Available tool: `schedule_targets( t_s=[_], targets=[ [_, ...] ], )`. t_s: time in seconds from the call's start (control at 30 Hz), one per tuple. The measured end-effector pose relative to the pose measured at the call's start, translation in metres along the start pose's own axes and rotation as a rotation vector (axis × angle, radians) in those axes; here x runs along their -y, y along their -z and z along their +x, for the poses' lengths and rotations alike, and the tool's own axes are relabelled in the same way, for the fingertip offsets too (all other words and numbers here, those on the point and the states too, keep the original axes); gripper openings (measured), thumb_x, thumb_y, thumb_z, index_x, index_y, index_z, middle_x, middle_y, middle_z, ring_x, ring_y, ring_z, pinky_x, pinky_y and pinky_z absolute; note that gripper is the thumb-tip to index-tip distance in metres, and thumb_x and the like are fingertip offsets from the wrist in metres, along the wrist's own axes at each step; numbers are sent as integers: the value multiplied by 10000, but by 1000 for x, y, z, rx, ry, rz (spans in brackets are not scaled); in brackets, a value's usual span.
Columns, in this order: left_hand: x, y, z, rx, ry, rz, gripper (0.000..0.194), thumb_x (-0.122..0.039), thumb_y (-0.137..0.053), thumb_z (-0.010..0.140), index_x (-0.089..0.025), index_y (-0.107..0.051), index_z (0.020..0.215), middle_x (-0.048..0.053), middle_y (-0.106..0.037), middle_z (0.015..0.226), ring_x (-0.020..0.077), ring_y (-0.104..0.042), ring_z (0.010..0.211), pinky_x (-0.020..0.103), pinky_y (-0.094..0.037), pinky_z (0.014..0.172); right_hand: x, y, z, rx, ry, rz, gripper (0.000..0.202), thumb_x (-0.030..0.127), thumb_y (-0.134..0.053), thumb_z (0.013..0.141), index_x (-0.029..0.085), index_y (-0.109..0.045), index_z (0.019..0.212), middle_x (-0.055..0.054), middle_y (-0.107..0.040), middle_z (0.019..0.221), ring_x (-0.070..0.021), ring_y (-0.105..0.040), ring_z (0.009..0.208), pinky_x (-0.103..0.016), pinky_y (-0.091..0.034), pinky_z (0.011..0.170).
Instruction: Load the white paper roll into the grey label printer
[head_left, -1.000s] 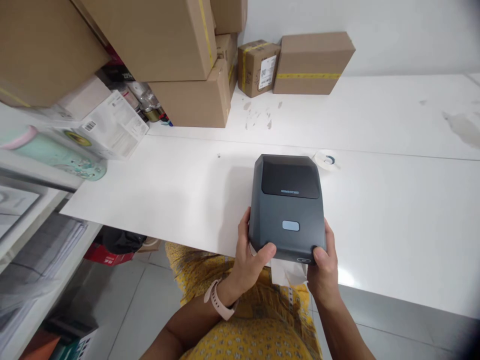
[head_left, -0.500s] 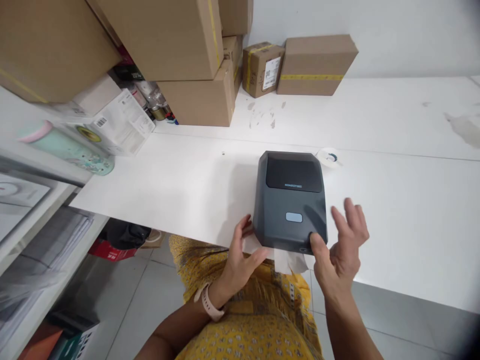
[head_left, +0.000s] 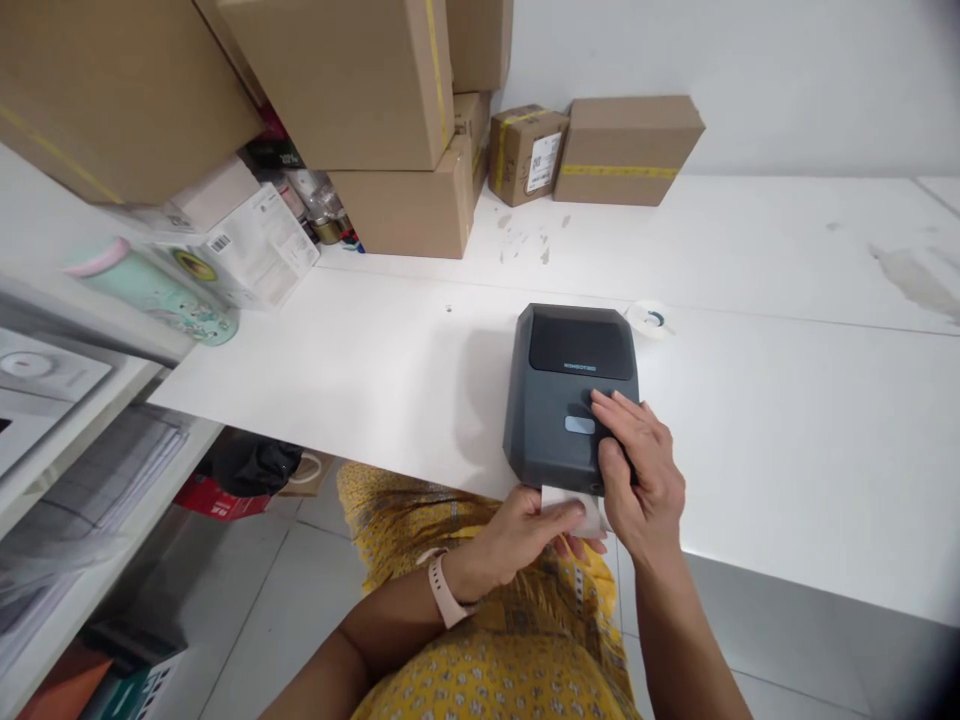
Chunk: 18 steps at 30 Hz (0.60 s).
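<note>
A dark grey label printer (head_left: 559, 400) stands on the white table near its front edge, its pale oblong button facing up. From its front slot hangs a white paper strip (head_left: 566, 497). My left hand (head_left: 525, 535) pinches that strip just below the slot, thumb on top and fingers beneath. Resting on the printer's right front part, my right hand (head_left: 645, 470) has its fingers stretched over the top beside the button and holds nothing. Behind the printer at the right lies a small white roll (head_left: 651, 319).
Cardboard boxes (head_left: 405, 210) are stacked at the back left, with a small labelled box (head_left: 527, 155) and a longer box (head_left: 626, 150) against the wall. A mint-green bottle (head_left: 161, 295) lies at the left. Below it are shelves (head_left: 150, 390) with papers.
My left hand has moved right from the printer's left corner and taken hold of the paper strip. My right hand has moved in and laid its fingers on the printer's top.
</note>
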<state>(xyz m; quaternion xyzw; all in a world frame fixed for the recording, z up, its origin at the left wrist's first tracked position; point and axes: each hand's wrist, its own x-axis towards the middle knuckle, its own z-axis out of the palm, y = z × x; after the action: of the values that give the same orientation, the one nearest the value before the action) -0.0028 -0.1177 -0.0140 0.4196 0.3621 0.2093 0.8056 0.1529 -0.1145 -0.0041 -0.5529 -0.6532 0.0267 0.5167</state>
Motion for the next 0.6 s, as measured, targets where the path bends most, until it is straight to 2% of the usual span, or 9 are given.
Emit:
schedule_targets(
  t_s=[0.13,0.27,0.43,0.53,0.6],
  targets=[
    [5,-3,-5,19,-4,-28,530,-644,-658,848,-128,-780,855,115,-790,837,185,-701,683,296,-541,698,0,-1,1,-24,-8,2,438,125,-518,975,311,-631,1355,-53,-714,1326,-266,-595,1339,-608,-368,1184],
    [8,-1,-4,-14,-14,22,582,-689,-645,842,-122,-775,822,128,-796,830,213,-733,708,323,-570,728,-1,-2,0,-23,-11,2,400,163,-515,981,300,-651,1332,-57,-707,1337,-287,-591,1343,-617,-361,1182],
    [8,1,-3,-26,-76,117,619,-727,-609,850,-127,-756,818,132,-790,836,234,-749,762,353,-592,770,-1,0,-2,21,15,-19,365,245,-407,1034,281,-711,1234,-57,-679,1379,-302,-565,1363,-607,-358,1166],
    [3,1,-3,-33,-90,88,604,-726,-632,831,-131,-732,828,107,-768,809,225,-740,748,350,-596,747,4,1,2,7,45,-130,379,290,-367,1061,269,-729,1172,-55,-702,1345,-294,-588,1330,-589,-346,1159],
    [-2,1,-3,-35,-103,70,581,-711,-648,825,-135,-718,837,87,-750,810,212,-729,745,344,-597,748,7,2,5,-7,93,-264,378,339,-370,1072,254,-737,1107,-54,-723,1316,-299,-587,1323,-602,-260,1193]
  ],
)
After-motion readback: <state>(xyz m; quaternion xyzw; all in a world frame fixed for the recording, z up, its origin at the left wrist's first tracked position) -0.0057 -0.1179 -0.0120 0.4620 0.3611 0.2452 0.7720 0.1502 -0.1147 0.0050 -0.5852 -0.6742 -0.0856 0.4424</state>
